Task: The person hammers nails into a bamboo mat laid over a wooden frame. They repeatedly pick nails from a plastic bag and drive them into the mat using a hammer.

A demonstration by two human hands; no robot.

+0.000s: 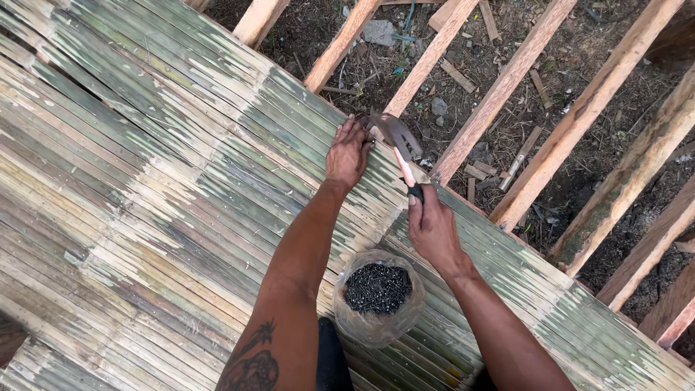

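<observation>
While you're crouched at the far edge of the bamboo floor (145, 181), this is how it looks from up top:

Left hand: your left hand (347, 153) lies palm down on the slats right at the far edge, fingers (349, 130) spread and flat, pinching something at the tips (a nail, I'd guess, too small to tell).

Right hand: your right hand (432, 228) is wrapped tight around the handle of the hammer (397, 141), whose head sits just beside your left fingertips.

Nails: the clear plastic bag of dark nails (377, 289) sits open on the floor between your forearms, near the edge closest to you.

Materials: flattened bamboo strips, long and narrow, green-grey with pale scuffed patches and a ridged, splintery look; below them bare reddish timber joists (499, 90), squared and rough-sawn, over dirt strewn with wood offcuts (457, 76).

Risk, fingers: a glancing swing could land on your left fingers, since they're that close to the hammer head.

Risk, slats: thin bamboo may split if struck hard near the ends.

Risk, bag: a knee or elbow bump could tip it (nails would drop through the open gaps).
</observation>
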